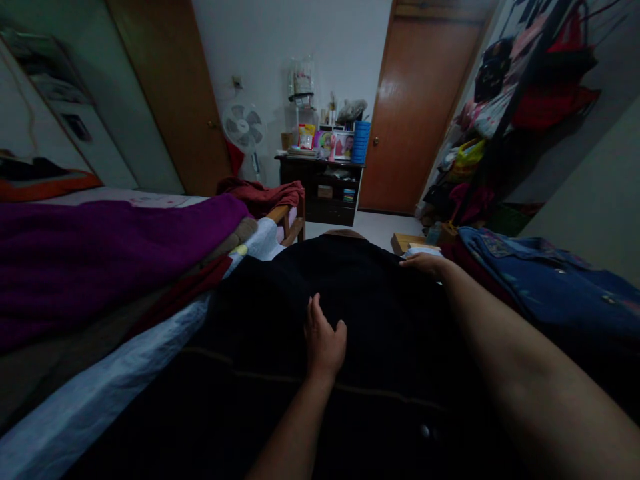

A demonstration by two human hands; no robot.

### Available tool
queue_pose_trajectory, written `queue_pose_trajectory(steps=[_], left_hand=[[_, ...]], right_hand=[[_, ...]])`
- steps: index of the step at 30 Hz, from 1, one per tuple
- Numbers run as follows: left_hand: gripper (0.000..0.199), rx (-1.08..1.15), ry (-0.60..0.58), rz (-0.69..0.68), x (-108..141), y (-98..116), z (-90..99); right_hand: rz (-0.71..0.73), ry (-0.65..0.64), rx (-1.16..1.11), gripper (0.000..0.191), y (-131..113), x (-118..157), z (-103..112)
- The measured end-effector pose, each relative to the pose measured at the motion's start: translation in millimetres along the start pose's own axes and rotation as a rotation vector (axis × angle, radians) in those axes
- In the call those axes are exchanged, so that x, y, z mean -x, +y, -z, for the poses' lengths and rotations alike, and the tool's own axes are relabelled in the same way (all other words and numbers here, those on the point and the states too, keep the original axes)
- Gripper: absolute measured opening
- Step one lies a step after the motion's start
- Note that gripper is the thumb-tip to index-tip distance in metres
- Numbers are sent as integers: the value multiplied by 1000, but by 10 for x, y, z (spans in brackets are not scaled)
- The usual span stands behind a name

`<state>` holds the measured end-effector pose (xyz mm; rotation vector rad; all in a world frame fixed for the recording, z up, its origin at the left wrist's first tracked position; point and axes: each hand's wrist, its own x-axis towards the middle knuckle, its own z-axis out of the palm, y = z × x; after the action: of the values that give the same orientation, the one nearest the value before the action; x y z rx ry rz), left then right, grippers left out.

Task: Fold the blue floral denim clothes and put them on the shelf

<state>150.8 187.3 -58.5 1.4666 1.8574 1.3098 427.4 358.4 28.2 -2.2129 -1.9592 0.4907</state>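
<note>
A large black garment [370,313] with a brown stitched seam and a metal snap lies spread across the lower middle. My left hand [325,337] rests over its middle, fingers stretched out and thumb apart, holding nothing. At the garment's far right edge is my right hand [423,263], its fingers reaching left along the dark cloth; the fingertips are close together at the edge, and whether they pinch it is too dark to tell.
A purple cloth [110,247] covers the bed at left, beside a wooden bed end [296,223]. A denim garment [550,273] lies at right. Farther back stand a fan [244,127], a dark cabinet [317,190], a wooden door [410,107] and hanging bags [560,87].
</note>
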Motion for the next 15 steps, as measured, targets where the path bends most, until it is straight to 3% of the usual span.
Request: queue_pose_trajectory(steps=[5,8,12,15], left_hand=[[69,-15,32,26,-64,12,81],[68,-62,29,55,-87,15,111],[67,-99,16,61,-82,0,103],[67,-119,4,67,-71,-3,89]], right_hand=[[10,-32,132,31,-59,-2,-2],[-24,30,198,30,-82,-9,-22],[-77,143,281,37,-99,12,-168],[-64,125,311,33,-135,-15,-307]])
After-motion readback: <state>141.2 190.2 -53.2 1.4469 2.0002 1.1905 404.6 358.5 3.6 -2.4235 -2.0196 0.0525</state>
